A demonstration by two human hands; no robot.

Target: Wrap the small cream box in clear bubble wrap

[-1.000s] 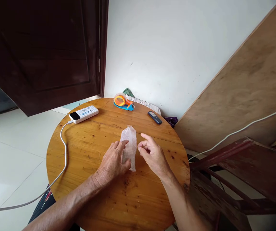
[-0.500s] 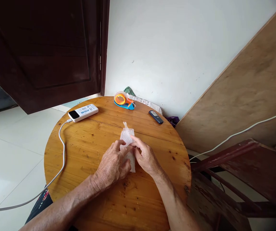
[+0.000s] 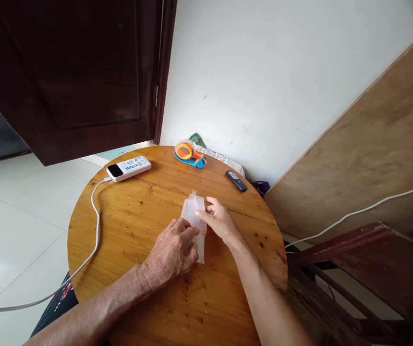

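A flat bubble-wrap pouch (image 3: 195,210) lies on the round wooden table, its long side pointing away from me. A short strip of clear tape (image 3: 193,193) shows at its far end. My left hand (image 3: 174,247) rests on the pouch's near left part with bent fingers, pinning it down. Part of the pouch is hidden under these fingers. At the pouch's right edge is my right hand (image 3: 221,220), thumb and fingers apart. Its thumb tip reaches over the wrap; I cannot tell whether it touches.
A tape dispenser (image 3: 189,153) in orange and blue stands at the table's (image 3: 120,250) far edge. A dark handheld device (image 3: 236,180) lies at the far right. On the left is a white box-shaped device (image 3: 129,168) with a cable (image 3: 97,226). A wooden chair (image 3: 358,259) stands right.
My right hand has drawn back from my left fingers and opened at the pouch's right edge. The tape strip at the far end sticks out less. The view has shifted slightly.
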